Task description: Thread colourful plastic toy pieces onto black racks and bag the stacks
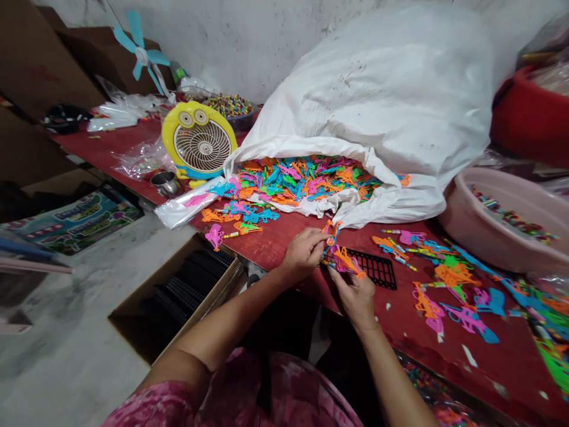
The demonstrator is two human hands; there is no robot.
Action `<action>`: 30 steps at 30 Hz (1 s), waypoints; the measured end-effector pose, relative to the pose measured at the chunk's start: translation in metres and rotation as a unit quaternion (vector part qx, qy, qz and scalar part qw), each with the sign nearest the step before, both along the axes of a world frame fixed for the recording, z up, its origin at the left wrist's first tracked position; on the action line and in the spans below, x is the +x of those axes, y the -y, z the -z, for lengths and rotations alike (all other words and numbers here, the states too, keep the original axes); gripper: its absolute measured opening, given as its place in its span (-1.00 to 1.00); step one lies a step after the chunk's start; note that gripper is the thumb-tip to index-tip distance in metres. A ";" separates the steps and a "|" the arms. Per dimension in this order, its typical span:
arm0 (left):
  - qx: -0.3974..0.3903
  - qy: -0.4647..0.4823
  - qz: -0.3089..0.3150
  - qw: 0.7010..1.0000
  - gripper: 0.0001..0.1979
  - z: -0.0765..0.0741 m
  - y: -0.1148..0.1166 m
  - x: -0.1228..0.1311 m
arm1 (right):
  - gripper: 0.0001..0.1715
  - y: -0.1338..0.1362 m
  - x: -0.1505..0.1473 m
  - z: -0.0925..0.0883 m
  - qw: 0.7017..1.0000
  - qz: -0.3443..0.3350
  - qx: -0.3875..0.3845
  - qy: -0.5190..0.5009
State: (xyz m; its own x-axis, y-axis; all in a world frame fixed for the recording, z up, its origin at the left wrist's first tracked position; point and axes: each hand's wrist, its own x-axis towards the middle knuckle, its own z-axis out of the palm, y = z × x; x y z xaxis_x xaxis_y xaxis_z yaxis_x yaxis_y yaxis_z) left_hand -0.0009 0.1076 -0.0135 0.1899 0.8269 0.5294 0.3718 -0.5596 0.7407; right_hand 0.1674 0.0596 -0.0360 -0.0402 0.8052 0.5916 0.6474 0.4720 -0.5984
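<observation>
My left hand (306, 252) is closed, thumb and fingers pinching a small orange plastic toy piece (331, 228) above the red table's front edge. Beside it, my right hand (357, 295) is wrapped round pink and orange plastic toy pieces (345, 260). The two hands nearly meet. Under and behind the toys lies a black grid rack (377, 270), partly covered by them. Just beyond my hands, a big white sack (391, 89) lies with its mouth towards me, showing many bright gun-shaped toy pieces (306, 178).
Loose toys lie left (240, 213) and right (456, 273) on the red table (382, 338). A pink basin (502, 237) with small colourful tubes stands at right. A yellow fan (200, 142) stands left of the sack. A cardboard box (226, 281) with black racks sits below the table edge.
</observation>
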 end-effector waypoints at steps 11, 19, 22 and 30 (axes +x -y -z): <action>0.012 0.071 -0.043 0.996 -0.71 0.016 0.014 0.005 | -0.76 -0.006 0.001 -0.003 1.000 -0.002 -0.019 0.000; -0.078 0.100 -0.125 0.984 -0.71 0.035 0.037 0.012 | -0.71 -0.007 0.003 -0.006 0.997 -0.001 -0.032 0.064; -0.079 0.083 -0.134 0.984 -0.73 0.035 0.037 0.015 | -0.71 -0.005 0.002 -0.008 0.996 -0.016 -0.038 0.080; -0.087 0.097 -0.118 0.984 -0.83 0.038 0.035 0.018 | -0.64 -0.004 -0.001 -0.004 0.990 0.001 -0.030 0.141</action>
State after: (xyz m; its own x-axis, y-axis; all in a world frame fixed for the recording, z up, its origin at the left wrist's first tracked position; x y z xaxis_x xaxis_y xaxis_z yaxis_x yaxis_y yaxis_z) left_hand 0.0173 0.0728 -0.0515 -0.1093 0.9173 0.3829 0.3186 -0.3325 0.8876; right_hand 0.1669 0.0640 -0.0318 -0.1941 0.8392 0.5079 0.7935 0.4388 -0.4217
